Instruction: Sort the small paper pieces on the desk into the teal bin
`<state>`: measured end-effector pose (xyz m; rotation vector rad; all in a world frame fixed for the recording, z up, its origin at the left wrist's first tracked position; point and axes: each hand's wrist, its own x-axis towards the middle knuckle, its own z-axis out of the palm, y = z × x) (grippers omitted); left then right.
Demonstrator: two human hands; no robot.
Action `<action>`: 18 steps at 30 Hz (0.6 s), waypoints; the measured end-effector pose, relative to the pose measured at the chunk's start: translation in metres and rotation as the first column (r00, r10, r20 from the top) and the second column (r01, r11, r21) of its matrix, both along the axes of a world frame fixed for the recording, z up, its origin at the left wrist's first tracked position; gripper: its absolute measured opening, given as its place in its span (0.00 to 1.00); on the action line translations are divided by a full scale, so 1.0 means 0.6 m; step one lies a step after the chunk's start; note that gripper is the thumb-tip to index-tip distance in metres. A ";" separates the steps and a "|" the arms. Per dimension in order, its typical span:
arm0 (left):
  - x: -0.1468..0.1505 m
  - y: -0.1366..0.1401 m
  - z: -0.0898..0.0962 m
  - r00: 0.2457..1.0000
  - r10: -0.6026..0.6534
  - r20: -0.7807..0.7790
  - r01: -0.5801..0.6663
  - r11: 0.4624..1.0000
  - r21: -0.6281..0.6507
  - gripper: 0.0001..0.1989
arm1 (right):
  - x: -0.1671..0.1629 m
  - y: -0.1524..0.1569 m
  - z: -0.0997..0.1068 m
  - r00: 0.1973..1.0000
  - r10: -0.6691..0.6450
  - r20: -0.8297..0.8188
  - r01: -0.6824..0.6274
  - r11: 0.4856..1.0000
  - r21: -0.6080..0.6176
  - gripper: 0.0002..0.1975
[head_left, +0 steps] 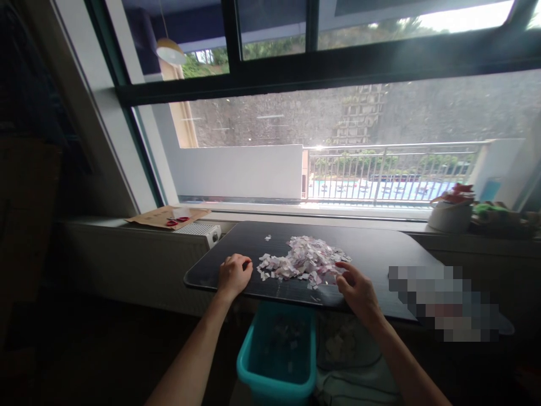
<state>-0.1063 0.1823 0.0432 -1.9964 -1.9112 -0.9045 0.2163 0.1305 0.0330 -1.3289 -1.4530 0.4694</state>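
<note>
A loose heap of small torn paper pieces, whitish with pink tints, lies on the dark tabletop. Just left of the heap, my left hand rests at the table's near edge, its fingers curled inward; whatever they may hold is hidden. At the heap's right side is my right hand, thumb and index finger apart, fingertips by the outermost pieces. Nothing shows between them. Below the near edge stands a turquoise bin with some paper bits inside.
Red-handled scissors lie on brown paper on the sill at left, above a radiator. A blurred-out item covers the table's right corner. A pot stands on the right sill. A large window faces me.
</note>
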 end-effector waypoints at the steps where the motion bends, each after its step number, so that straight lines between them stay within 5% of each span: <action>1: 0.000 0.000 0.000 1.000 -0.001 0.000 0.001 1.000 0.000 0.09 | 0.000 0.000 0.000 1.000 0.012 -0.004 -0.012 1.000 -0.001 0.20; 18: -0.001 0.004 -0.004 1.000 -0.003 -0.001 0.003 1.000 0.005 0.09 | -0.003 -0.002 -0.004 1.000 0.001 0.002 -0.001 0.998 0.059 0.19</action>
